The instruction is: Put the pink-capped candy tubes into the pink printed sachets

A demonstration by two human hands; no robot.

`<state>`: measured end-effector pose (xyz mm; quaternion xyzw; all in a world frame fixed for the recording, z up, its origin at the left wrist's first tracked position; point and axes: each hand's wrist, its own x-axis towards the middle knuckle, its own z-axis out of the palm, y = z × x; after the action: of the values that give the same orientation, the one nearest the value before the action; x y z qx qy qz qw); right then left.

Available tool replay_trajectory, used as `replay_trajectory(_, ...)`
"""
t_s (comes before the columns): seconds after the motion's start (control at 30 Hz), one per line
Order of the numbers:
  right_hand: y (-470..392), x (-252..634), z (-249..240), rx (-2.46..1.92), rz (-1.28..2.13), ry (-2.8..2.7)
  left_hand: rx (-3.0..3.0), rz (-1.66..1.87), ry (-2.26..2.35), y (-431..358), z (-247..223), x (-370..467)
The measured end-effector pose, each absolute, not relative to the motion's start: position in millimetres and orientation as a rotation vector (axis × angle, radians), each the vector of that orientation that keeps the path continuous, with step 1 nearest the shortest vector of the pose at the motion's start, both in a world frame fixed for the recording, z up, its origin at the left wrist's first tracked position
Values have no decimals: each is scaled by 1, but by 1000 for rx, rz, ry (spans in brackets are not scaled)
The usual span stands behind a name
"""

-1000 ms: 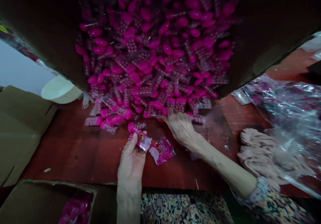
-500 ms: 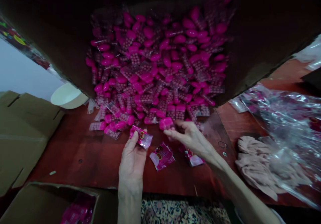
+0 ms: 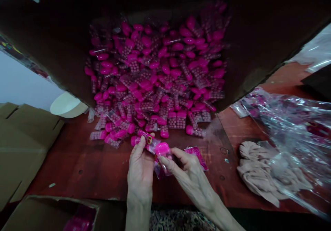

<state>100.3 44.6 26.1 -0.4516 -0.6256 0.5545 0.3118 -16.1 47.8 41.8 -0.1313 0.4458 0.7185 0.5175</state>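
My left hand (image 3: 141,169) pinches a small pink printed sachet (image 3: 153,144) with a clear end between thumb and fingers. In my right hand (image 3: 190,172) is a small clear candy container (image 3: 163,149) with a pink cap, held at the sachet's right end; whether it is inside the sachet I cannot tell. Partly hidden below the hands lies another pink sachet (image 3: 158,170). One more sachet (image 3: 198,155) rests beyond my right hand. Past the hands, a big heap of similar pink-capped containers (image 3: 155,82) filled with little balls spills from a large dark box (image 3: 248,51).
An open carton (image 3: 54,203) at the lower left has pink sachets (image 3: 81,219) inside. Folded cardboard (image 3: 26,148) and a pale bowl (image 3: 67,107) stand on the left. A beige cloth (image 3: 258,172) and crumpled clear plastic (image 3: 297,131) lie on the right of the reddish table (image 3: 98,172).
My right hand has brought the pink-capped container from the heap's edge down and left to the sachet. My left hand still holds the sachet, slightly farther right.
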Motion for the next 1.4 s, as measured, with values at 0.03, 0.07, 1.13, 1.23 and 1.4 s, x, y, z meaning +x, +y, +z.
replay_trajectory(0.03, 44, 100, 26, -1180, 1497, -1625, -300, 1739, 1075, 48, 40, -15)
replay_trajectory(0.07, 43, 99, 26, -1161, 1541, -1600, -282, 1752, 1081, 47, 39, -15)
replay_trajectory(1.13, 27, 94, 7, -1150, 1326, -1446, 357, 1411, 942, 27, 26, -4)
replay_trajectory(1.23, 26, 96, 6, -1174, 1240, -1528, 378, 1403, 981, 26, 22, 0)
replay_trajectory(1.4, 32, 103, 8, -1165, 1427, -1426, 389, 1352, 910, 21, 17, 1)
